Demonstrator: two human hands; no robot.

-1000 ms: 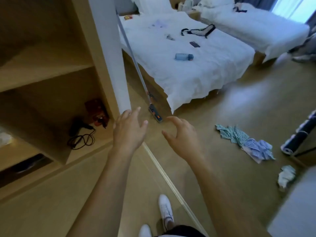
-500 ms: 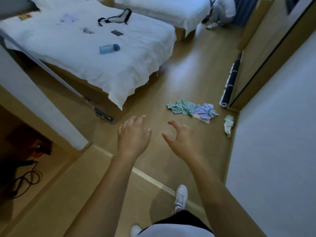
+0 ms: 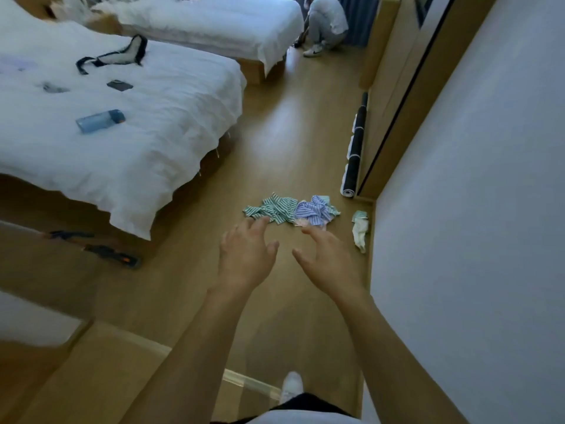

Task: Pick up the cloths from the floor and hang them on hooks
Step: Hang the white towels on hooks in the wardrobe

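On the wooden floor of a bedroom, lying crumpled: a green striped cloth touching a blue striped cloth, and just beside the white wall a pale cloth, apart from the other two. Standing at the left, a near bed with white cover, carrying a blue bottle, a dark flat thing, perhaps a phone, and a black-and-white strap item. Standing behind it, a second bed. Crouching at the far end of the room, another person. Lying along the wooden cabinet at the right, a dark rolled mat. Resting on the floor near the bed corner, a dark tool head with an orange mark, rather blurred.

Reaching forward over the floor, both bare arms. Hovering with the back up, the left hand, fingers relaxed and slightly spread, holding nothing, fingertips seeming to be near the green cloth. Hovering beside it, the right hand, fingers loosely spread, thumb out, gripping nothing. Showing below, one white shoe.
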